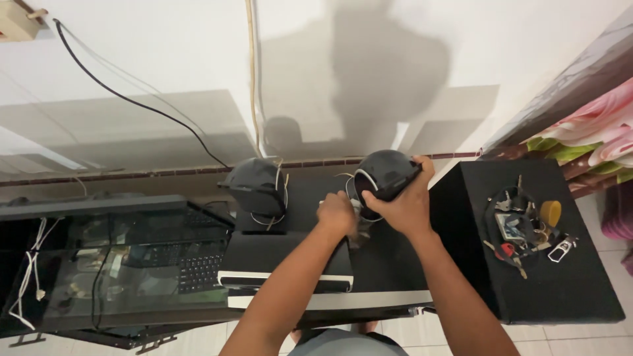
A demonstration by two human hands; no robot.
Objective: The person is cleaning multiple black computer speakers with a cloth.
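Right hand (403, 209) gripping round black speaker (384, 173), left hand (336, 214) touching its underside

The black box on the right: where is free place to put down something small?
The black box is bare in front of the pile of keys, toward its near edge. Its far part is crowded. Both hands are busy at the round speaker.
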